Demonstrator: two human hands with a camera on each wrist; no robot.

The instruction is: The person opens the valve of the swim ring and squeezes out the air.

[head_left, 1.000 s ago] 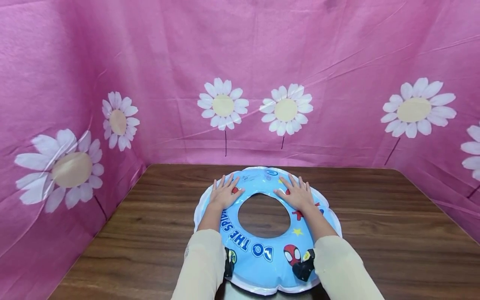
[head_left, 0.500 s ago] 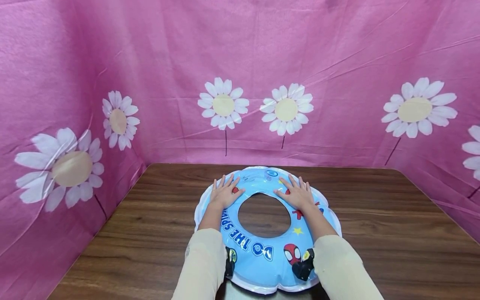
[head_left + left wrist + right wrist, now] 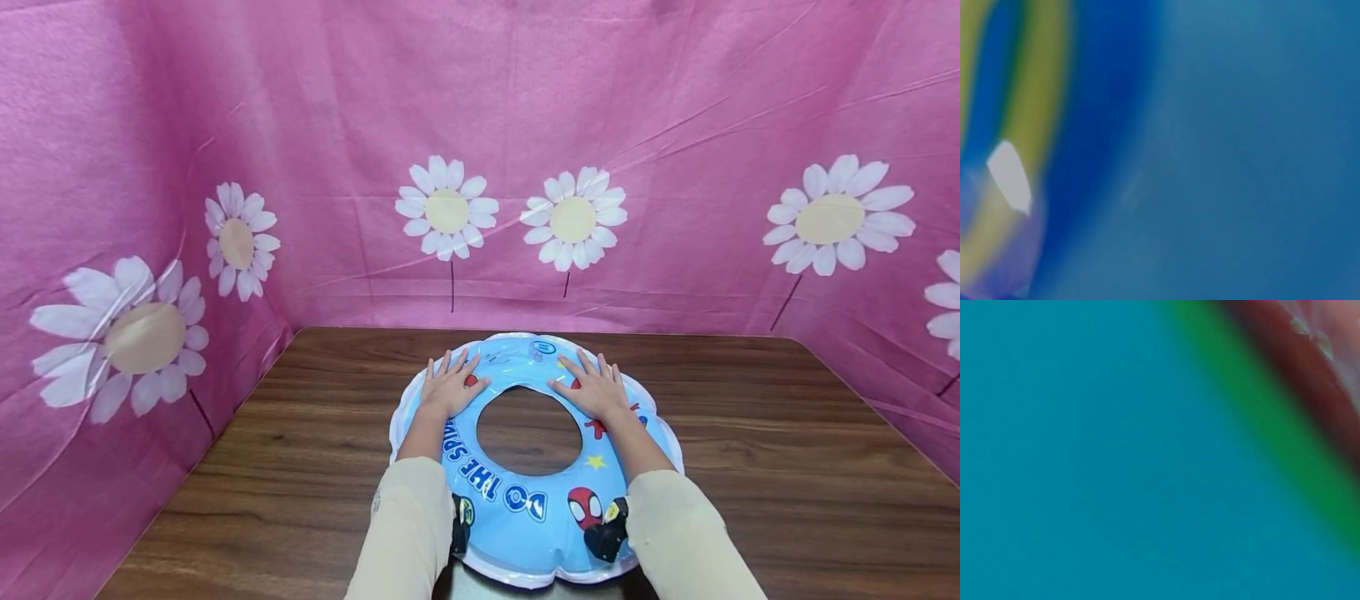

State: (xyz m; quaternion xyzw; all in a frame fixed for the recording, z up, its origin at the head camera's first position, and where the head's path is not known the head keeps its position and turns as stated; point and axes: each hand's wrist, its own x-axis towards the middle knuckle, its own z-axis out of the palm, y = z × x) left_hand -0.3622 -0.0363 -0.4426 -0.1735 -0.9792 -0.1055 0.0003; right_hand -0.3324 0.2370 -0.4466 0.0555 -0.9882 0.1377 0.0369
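Observation:
A light-blue inflatable swim ring (image 3: 517,533) lies flat in front of me, printed with blue letters, stars and red masked faces. My left hand (image 3: 447,387) rests on its far left part, fingers spread and straight. On the far right part lies my right hand (image 3: 595,390), palm down with its fingers spread too. Both thumbs point toward the ring's round hole, through which the table shows. In the left wrist view the ring's blue surface (image 3: 1241,162) fills the picture, blurred; the right wrist view shows only blurred blue vinyl (image 3: 1085,456) with a green and dark red print edge.
The ring is on a brown wood-grain table (image 3: 300,467). A pink cloth (image 3: 337,125) with large white daisies hangs behind the table and along both sides. Black wrist cameras (image 3: 607,531) sit against the near part of the ring.

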